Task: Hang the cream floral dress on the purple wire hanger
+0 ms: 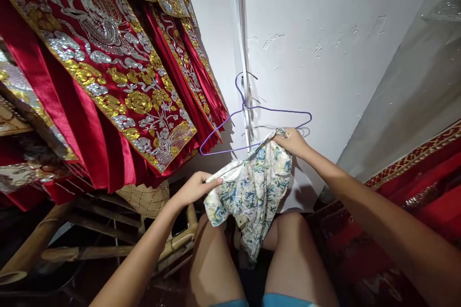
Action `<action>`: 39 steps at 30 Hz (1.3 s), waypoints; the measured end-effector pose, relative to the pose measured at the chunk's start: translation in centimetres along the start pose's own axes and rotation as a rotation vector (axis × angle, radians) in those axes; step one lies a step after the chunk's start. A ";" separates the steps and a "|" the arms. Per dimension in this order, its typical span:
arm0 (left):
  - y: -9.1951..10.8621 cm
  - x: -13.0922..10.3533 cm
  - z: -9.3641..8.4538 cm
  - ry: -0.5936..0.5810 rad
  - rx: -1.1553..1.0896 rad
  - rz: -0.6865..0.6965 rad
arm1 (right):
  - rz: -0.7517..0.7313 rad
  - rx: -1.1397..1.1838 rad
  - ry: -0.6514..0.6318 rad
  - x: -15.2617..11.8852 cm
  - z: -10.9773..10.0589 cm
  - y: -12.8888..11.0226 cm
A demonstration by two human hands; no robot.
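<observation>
The floral garment [261,187] is located at lower centre of the frame, its top edge suspended between both hands and its body draping downward. The left hand [198,187], left of centre, pinches one end; its thumb lies over the fabric, pointing right, and its forearm rises from the bottom edge. The right hand [291,142], positioned higher, grips the opposite end; its forearm enters from lower right, its fingers partly hidden by cloth. The purple hanger [281,110] is at centre, above the garment.
</observation>
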State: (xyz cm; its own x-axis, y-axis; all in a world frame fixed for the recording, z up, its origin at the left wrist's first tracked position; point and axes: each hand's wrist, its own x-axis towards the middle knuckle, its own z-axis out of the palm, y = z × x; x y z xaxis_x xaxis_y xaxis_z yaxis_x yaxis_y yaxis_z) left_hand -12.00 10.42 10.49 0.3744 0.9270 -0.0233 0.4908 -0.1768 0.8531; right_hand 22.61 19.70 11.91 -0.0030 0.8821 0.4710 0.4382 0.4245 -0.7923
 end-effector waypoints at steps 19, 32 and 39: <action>6.7 3.7 -1.3 0.692 0.083 0.439 | 0.057 0.035 0.085 -4.1 1.1 -2.5; 6.9 6.6 -2.0 0.706 0.233 0.555 | -0.033 -0.154 0.337 -4.2 -5.7 -1.7; 8.1 5.5 -3.3 0.977 0.350 0.511 | 0.109 0.014 -0.030 -2.0 -10.3 -4.3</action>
State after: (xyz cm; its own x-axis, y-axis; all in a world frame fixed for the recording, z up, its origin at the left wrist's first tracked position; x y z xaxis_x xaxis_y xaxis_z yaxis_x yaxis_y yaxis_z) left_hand -8.52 15.20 19.01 -0.1009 0.5544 0.8261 0.7054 -0.5457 0.4523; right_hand 29.96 13.97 18.35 0.0170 0.9287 0.3705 0.4251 0.3287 -0.8434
